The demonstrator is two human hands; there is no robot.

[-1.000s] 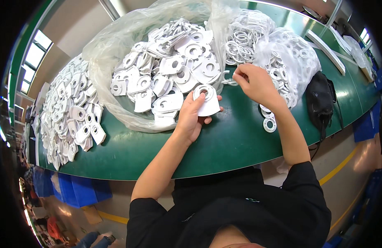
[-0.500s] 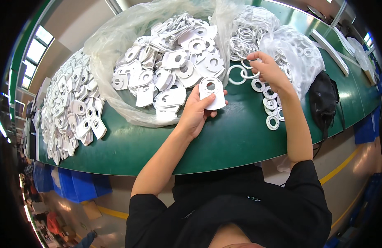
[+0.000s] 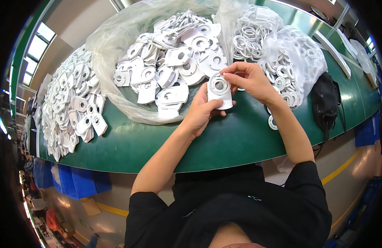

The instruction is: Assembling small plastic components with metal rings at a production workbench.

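At about twelve o'clock on a white plate (image 3: 225, 99), the right hand (image 3: 255, 84) has thumb and forefinger pinched on the edge of a white ring (image 3: 212, 86), which lies around the plate's round hole. The left hand (image 3: 200, 110) grips the plate from seven o'clock, thumb flat on its face, other fingers behind. Out from there, an open clear bag (image 3: 112, 89) of similar plates sits at ten, a loose heap (image 3: 69, 97) at nine, bagged thin rings (image 3: 248, 40) at one, bagged flat rings (image 3: 285, 71) at two, and a black pouch (image 3: 324, 97) at three, all on the green table (image 3: 158, 144).
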